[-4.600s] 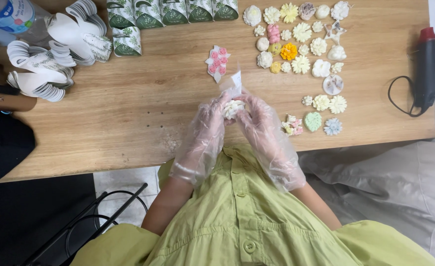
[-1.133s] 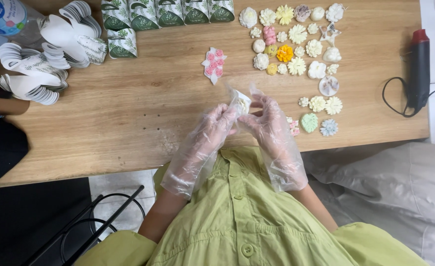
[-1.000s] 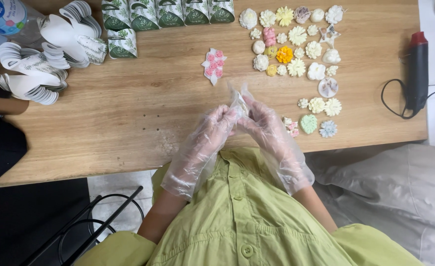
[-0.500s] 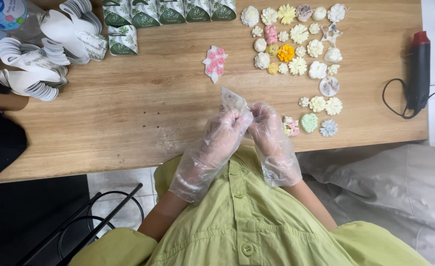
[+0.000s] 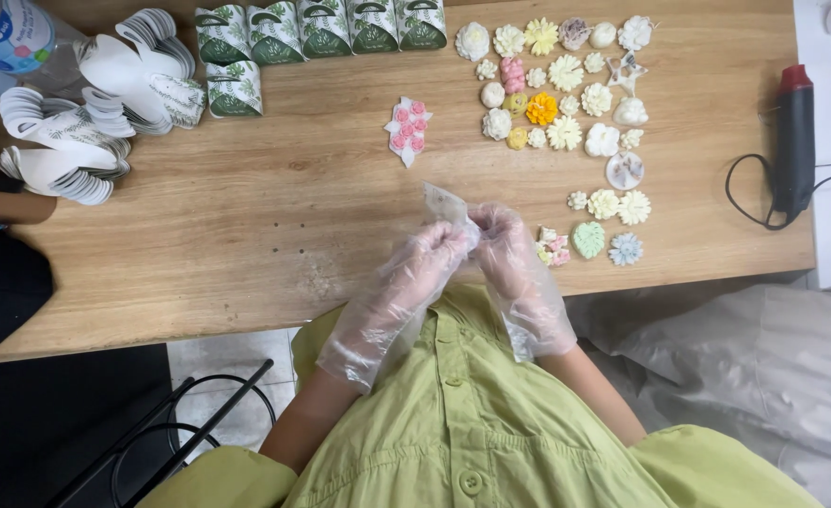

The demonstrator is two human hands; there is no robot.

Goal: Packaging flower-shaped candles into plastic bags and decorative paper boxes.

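Note:
Both my hands wear clear plastic gloves and meet above the near edge of the wooden table (image 5: 246,226). My left hand (image 5: 425,268) and my right hand (image 5: 505,249) pinch a small clear plastic bag (image 5: 445,203) between their fingertips. What sits inside the bag is hidden by the fingers. Just right of my right hand lies a small pink and white flower piece (image 5: 554,246), with a pale green heart piece (image 5: 587,239) beside it.
Many small flower-shaped pieces (image 5: 556,85) lie in rows at the back right. A pink flower cluster on a white shape (image 5: 408,129) lies mid-table. Folded green-and-white paper boxes (image 5: 321,26) line the back; flat white blanks (image 5: 105,94) pile at left. A black and red heat tool (image 5: 795,141) lies right.
The hands drew closer to my body and lower over the table edge. The small pale piece seen between the fingers earlier is now out of sight, with only the clear bag showing above them.

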